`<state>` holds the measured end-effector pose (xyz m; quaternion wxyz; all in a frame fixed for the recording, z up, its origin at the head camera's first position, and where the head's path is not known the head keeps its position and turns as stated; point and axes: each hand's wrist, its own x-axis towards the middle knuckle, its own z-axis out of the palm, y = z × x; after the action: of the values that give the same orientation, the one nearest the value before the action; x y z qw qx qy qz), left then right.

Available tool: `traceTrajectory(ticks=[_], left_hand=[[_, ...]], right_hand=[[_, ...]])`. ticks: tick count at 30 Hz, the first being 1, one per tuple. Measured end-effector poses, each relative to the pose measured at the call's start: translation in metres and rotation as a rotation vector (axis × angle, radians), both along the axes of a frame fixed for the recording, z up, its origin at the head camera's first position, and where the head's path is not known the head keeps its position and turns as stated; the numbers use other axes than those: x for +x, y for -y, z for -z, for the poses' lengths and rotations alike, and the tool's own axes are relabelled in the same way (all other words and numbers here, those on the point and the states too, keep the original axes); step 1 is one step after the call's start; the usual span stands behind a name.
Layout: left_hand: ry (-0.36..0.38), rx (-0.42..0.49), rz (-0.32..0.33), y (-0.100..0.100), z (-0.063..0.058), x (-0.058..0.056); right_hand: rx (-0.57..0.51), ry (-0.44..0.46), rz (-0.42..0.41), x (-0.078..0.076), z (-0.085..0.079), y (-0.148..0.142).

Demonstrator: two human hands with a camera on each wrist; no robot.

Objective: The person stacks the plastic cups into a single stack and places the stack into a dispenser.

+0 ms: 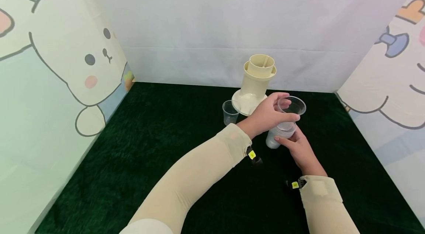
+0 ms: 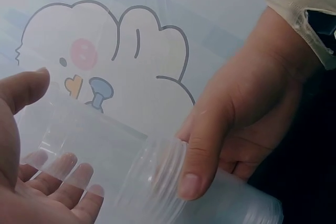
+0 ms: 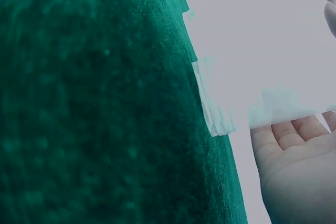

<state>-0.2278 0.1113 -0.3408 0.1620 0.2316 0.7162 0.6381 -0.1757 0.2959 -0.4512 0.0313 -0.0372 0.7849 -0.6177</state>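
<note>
Clear cups (image 1: 280, 131), stacked, in right hand (image 1: 300, 149)

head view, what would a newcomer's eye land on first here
Probably the stack of clear cups right of centre, held by the right hand, with the left hand holding one cup at its top. Behind them a cream stand rises from the dark green cloth. A big cartoon animal looms at left.
</note>
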Motion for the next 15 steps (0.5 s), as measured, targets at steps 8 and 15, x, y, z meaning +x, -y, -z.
traceTrajectory(ticks=[8, 15], left_hand=[[0.007, -0.01, 0.004, 0.0002, 0.0077, 0.0012], [-0.006, -0.043, 0.0, -0.0005, 0.0109, 0.0025]], right_hand=[[0.008, -0.004, 0.004, 0.001, 0.0003, 0.001], [-0.005, -0.013, 0.0, 0.0013, 0.0001, 0.0007]])
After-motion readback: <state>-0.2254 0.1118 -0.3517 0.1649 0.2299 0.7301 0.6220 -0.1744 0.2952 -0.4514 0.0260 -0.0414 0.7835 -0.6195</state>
